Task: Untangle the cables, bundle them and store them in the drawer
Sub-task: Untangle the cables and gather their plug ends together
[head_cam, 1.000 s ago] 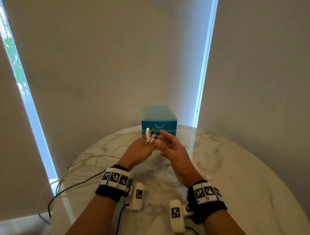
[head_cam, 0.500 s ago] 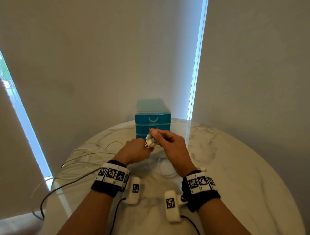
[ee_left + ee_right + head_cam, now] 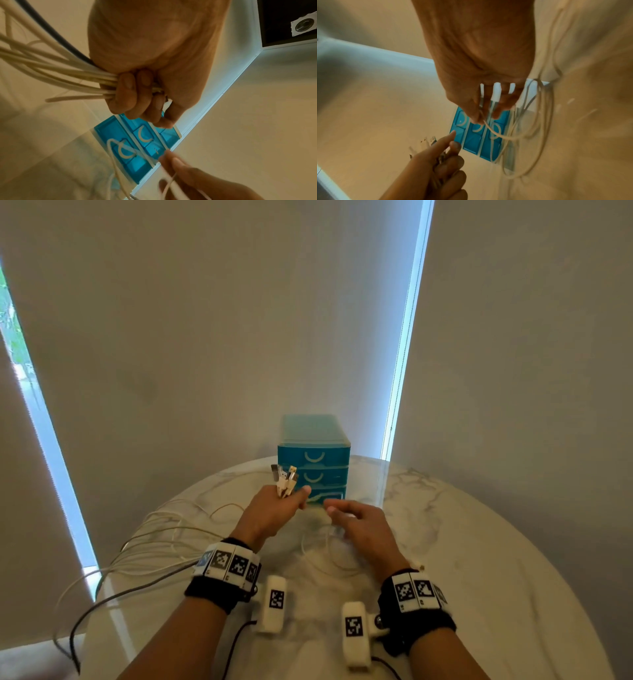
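My left hand point(image 3: 274, 508) point(image 3: 137, 92) grips a bunch of white cables point(image 3: 60, 75) and one dark cable, fingers curled round them. Their plug ends point(image 3: 284, 477) point(image 3: 426, 142) stick up above the fist. My right hand point(image 3: 356, 522) point(image 3: 481, 108) sits just to the right and pinches a thin white cable point(image 3: 494, 133) that loops down to the table. A blue three-drawer box point(image 3: 315, 460) point(image 3: 137, 146) point(image 3: 481, 140) stands just behind both hands, all drawers shut.
The round marble table point(image 3: 479, 542) carries the cables' loose lengths point(image 3: 154, 542), which trail left and hang over the edge. A small plug end point(image 3: 418, 567) lies by my right wrist. Grey blinds point(image 3: 205, 337) close off the back.
My right hand has let go of the plug ends and dropped to the right onto a thin cable. My left hand has risen slightly with the bunch.
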Available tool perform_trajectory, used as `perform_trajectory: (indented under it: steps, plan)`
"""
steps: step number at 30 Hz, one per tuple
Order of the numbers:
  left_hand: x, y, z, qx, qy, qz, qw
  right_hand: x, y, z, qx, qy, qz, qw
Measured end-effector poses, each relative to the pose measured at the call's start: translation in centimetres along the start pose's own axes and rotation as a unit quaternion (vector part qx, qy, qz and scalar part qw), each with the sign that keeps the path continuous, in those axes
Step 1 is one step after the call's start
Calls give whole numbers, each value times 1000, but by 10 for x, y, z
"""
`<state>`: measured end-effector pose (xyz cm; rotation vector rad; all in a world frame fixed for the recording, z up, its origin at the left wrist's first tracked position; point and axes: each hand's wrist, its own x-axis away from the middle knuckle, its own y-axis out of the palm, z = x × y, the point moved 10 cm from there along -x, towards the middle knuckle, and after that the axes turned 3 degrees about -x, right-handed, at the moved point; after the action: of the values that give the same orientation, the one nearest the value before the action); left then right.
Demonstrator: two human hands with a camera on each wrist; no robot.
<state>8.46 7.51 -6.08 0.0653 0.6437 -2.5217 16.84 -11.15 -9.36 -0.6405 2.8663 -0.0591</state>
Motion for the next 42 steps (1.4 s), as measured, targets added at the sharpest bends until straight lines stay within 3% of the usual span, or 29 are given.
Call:
perform_trajectory:
  steps: [2,7,12,14,17,19,20,21,24,26,29,34,37,39,42]
  plan:
    - [2,4,2,18,-9,-16,1000,-1,-4,-13,-28,-37,0,999]
    - [7,3,6,109,-43,-5,993,10,40,-11,13,-18,-171,985]
    - [7,-17,19,178,43,44,982,18,50,-10,36,10,-213,976]
    - [6,-21,24,195,69,51,977,15,43,-10,-62,31,-178,982]
    - [7,-24,32,216,109,50,969,0,-3,-1,-209,43,5,977]
    - [9,-25,36,212,124,44,968,0,-36,9,-204,59,115,970]
    - [9,-25,37,205,125,37,970,0,-41,16,-192,79,130,970]
    - [9,-24,37,201,125,31,971,-1,-38,24,-191,101,117,969]
    - [7,-22,37,211,133,7,969,0,0,33,-207,154,-7,966]
    - [8,-19,40,207,144,-7,968,5,22,28,-135,151,-73,977]
    - [9,-16,45,218,155,-20,963,10,42,24,-23,147,-115,982]
    - [10,-12,46,218,159,-39,962,12,66,31,-8,150,-146,978]
    - [6,-14,43,228,152,-31,961,5,48,20,-70,100,-67,990]
    - [2,-17,36,229,133,-8,964,-2,9,6,-134,41,60,988]
    - [-9,-25,13,212,64,45,974,2,-56,-4,-187,-11,244,951]
